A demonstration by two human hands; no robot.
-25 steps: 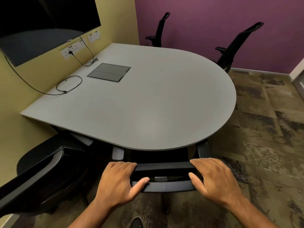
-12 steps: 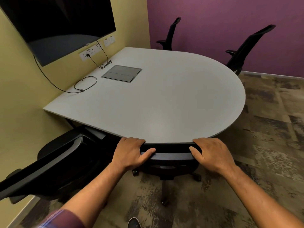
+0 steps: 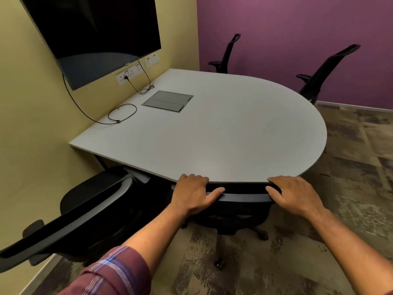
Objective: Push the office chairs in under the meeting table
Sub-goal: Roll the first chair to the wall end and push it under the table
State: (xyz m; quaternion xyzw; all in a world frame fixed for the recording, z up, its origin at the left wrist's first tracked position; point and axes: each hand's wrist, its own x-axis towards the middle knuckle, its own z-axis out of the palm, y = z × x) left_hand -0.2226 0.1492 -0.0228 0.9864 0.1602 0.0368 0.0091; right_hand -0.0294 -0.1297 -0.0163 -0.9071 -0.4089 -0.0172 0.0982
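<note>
Nearest the camera, the left hand (image 3: 194,193) and the right hand (image 3: 296,194) are each closed over the top rail of a black office chair (image 3: 240,201), fingers curled over the far side and thumbs laid along the near side. The chair's backrest top is pressed right against the near curved edge of the grey counter (image 3: 223,133), and its seat is hidden beneath the top, while part of the wheeled base shows on the carpet (image 3: 319,241) below.

This chair is judged to be about as far in as it will go. The push is best finished evenly through both hands so that the chair is kept square to the edge, and force is best eased off once the rail meets the top, because the fingertips lie between rail and counter edge and could be pinched.

To the near left, a second chair (image 3: 89,209) is seen angled beside the counter, only partly tucked under. At the far side, two more chairs, one at the back (image 3: 226,54) and one at the far right (image 3: 325,71), are seen close to the counter; how far under they sit cannot be told. A dark screen (image 3: 95,35) is mounted on the left wall.
</note>
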